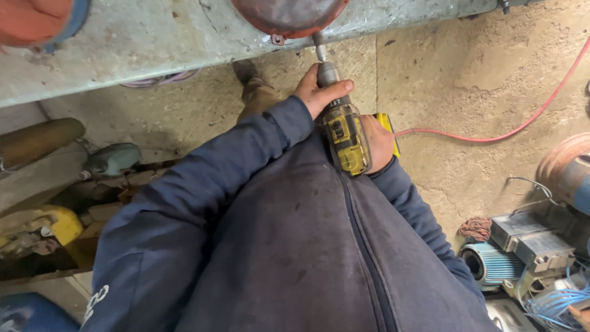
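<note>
Closest to us is our own dark blue zip jacket (295,258), filling most of the lower view, pretty grubby down the front. Both sleeves run up to a yellow and black cordless drill (346,136) that we've got pressed against our chest. Our left hand (318,92) is wrapped around the grey front end of the drill, thumb laid across the top near the chuck. Our right hand (378,144) is clamped on the back end around the grip, mostly hidden behind the drill body, so we can't see the trigger finger. The bit (319,47) points up and away from us, its tip right at the lower rim of a round reddish metal disc (289,15) on a long pale grey beam (153,43). Over on the bare concrete floor (467,74) a red hose (510,132) snakes off to the right, and a finned blue motor (491,264) sits among junk parts with loose blue wires (553,304).
</note>
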